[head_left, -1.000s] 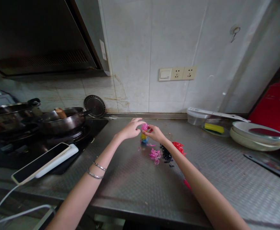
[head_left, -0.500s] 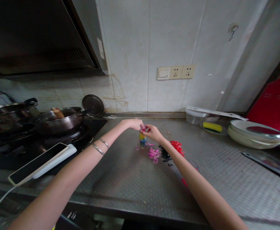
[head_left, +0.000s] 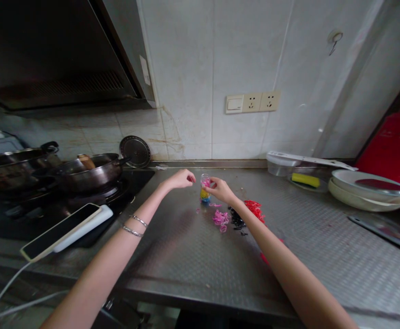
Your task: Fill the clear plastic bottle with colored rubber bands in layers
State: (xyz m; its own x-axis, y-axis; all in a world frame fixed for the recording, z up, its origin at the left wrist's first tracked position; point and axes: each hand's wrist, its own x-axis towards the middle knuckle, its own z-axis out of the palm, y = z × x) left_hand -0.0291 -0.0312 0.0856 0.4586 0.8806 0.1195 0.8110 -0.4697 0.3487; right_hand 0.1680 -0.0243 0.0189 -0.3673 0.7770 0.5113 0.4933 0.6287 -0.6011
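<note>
Left hand (head_left: 180,178): raised just left of the jar's mouth; grip pressed together, fingertips curled in, and too small to tell whether anything sits between them.
Right hand (head_left: 221,190): grip pinching the upper side of the small clear jar (head_left: 204,188).
Jar: upright on the steel worktop (head_left: 193,260), between the two hands, filled in layers of pink, yellow and blue.
Loose bands: pink rubber bands (head_left: 221,220) in front of the jar, black rubber bands (head_left: 236,218) just beside them, red rubber bands (head_left: 255,209) further right, near the right forearm.
Left wrist: two thin bracelets (head_left: 133,226).
Left edge: phone (head_left: 66,230) lying beside the wok (head_left: 86,172).
Right side: yellow sponge (head_left: 304,179) and stacked plates (head_left: 362,194), well apart from the hands.
</note>
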